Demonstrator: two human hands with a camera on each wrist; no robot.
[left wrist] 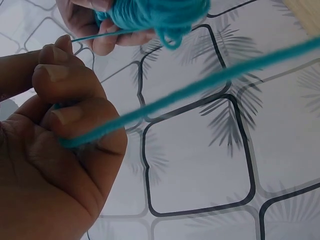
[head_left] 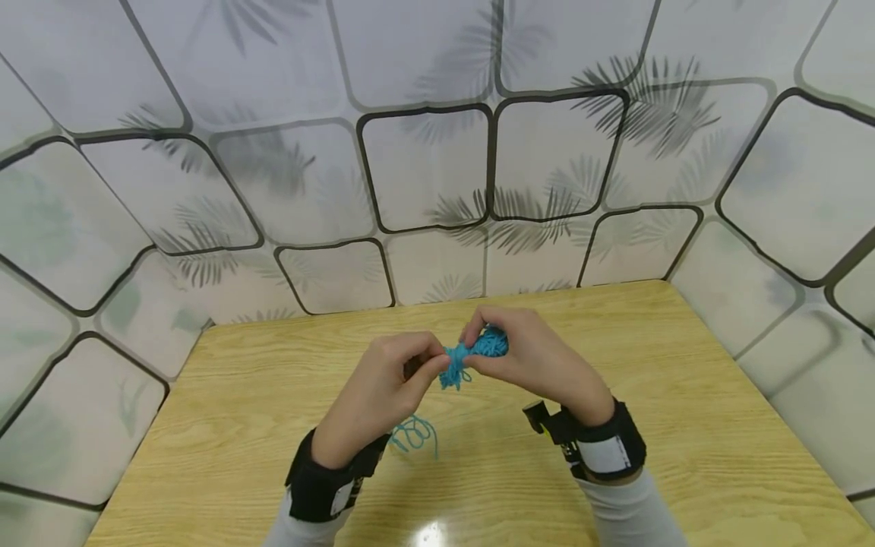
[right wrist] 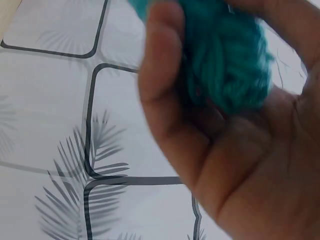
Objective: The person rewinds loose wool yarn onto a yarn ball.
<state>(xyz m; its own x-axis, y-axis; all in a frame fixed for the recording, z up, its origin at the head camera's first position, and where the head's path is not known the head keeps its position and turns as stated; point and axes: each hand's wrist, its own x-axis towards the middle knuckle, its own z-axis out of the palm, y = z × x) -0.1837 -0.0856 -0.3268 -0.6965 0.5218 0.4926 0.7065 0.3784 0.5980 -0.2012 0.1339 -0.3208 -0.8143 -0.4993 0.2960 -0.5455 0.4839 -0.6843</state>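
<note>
A small bundle of turquoise yarn [head_left: 491, 342] is gripped in my right hand [head_left: 540, 357], held up above the table between both hands. In the right wrist view, looped strands of the yarn bundle [right wrist: 227, 65] bulge between the thumb and fingers. My left hand [head_left: 393, 380] pinches a strand of this yarn close beside the bundle's left end. The left wrist view shows the strand [left wrist: 190, 97] running across the curled fingers of the left hand [left wrist: 75, 110], with another length stretched taut from the fingertips to the bundle [left wrist: 155, 15].
A loose tail of yarn [head_left: 413, 434] hangs in loops below the left hand, over the wooden table [head_left: 260, 387]. Patterned white panels [head_left: 424, 167] with dark outlines and leaf prints stand behind the table and on both sides. Black straps [head_left: 608, 441] circle both wrists.
</note>
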